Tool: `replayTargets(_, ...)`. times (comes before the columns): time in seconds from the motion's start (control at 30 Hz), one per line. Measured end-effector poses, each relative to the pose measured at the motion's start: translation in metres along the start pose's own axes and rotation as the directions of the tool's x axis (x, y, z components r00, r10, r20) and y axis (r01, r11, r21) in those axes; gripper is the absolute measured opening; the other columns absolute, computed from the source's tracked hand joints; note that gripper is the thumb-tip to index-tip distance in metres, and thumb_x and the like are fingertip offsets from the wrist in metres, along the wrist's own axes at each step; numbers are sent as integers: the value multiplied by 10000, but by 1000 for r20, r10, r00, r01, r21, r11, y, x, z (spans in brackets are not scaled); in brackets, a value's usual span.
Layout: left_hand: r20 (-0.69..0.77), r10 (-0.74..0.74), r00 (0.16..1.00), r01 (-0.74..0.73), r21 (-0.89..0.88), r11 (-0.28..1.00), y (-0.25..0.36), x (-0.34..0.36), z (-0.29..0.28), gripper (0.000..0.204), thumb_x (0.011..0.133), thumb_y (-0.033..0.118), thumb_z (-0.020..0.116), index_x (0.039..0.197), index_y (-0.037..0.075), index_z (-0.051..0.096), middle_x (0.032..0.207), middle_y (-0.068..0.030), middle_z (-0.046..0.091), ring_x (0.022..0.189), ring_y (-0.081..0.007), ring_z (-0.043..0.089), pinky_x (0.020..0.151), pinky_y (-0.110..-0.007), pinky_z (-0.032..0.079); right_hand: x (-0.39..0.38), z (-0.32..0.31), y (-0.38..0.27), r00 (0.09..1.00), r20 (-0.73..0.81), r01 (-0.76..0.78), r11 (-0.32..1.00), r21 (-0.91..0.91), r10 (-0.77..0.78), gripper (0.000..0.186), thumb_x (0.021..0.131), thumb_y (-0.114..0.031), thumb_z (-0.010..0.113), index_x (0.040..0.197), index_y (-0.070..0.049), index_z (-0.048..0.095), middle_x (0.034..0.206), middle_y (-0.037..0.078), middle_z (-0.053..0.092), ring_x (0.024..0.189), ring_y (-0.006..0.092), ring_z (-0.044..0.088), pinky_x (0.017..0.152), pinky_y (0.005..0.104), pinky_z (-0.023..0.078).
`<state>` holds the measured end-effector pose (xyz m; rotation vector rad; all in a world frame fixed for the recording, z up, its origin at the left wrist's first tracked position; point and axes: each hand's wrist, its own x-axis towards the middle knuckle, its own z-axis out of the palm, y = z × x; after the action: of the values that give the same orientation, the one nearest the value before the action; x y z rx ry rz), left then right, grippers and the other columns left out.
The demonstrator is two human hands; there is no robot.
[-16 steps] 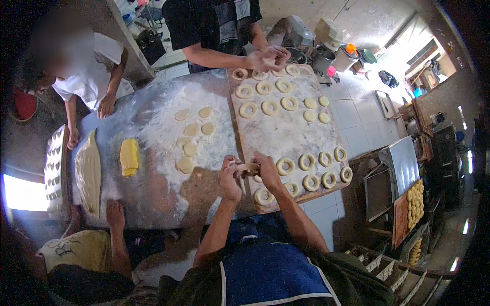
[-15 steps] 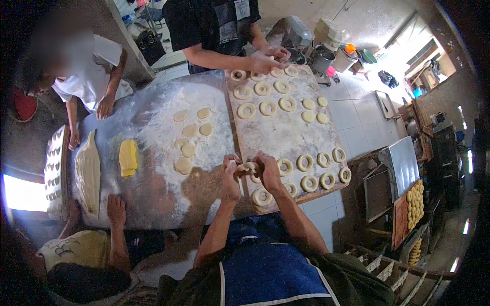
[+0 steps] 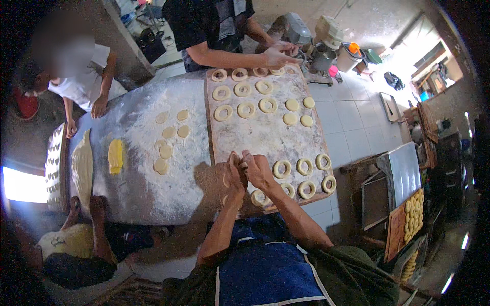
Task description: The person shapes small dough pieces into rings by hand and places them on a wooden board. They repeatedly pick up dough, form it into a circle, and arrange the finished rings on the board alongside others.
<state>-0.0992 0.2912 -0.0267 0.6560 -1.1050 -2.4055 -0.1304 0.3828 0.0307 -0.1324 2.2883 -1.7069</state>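
Note:
My left hand [image 3: 236, 174] and my right hand [image 3: 259, 172] are brought close together over the near left part of a floured wooden board [image 3: 255, 138]. Between their curled fingers is a piece of dough [image 3: 244, 166], mostly hidden; only a pale bit shows. Just right of my right hand lie several dough rings [image 3: 282, 169] in two rows, and some partly hidden ones sit beneath my hands. Farther off on the board are more rings [image 3: 246, 110] and several small dough discs [image 3: 290, 119].
Flat dough discs [image 3: 166, 152] lie on the floured metal table [image 3: 196, 127] to the left, with a yellow fatty-looking block [image 3: 116, 156] and a long dough piece [image 3: 82, 168] beyond. A co-worker's hands [image 3: 278, 55] hover over the board's far edge. Ring-filled racks [image 3: 414, 214] stand right.
My hands have drawn together, and the dough ring visible between them is now mostly covered. The view has swung right. At lower left, a co-worker's hand has moved to the long dough.

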Motion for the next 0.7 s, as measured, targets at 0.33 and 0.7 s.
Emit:
replayTargets(0.33,47,-85,995,87,-33,996,-29,16,-22,383,985,391,417,763,81,458,663,-15,469,599,-132,461,551,-359,397,3,-4,-7,986,118,119,993,3,-118,606,979,-399,417,602,71,485,496,84,389,506,173,383,494,380,351)
replayTargets(0.7,109,292,950,-185,951,247,23,73,-48,345,963,290,490,1059,-28,582,935,-210,626,910,-368,604,778,-445,475,53,15,12,964,243,193,917,-350,-110,315,774,-199,686,955,42,596,882,211,640,801,281,615,712,407,492)
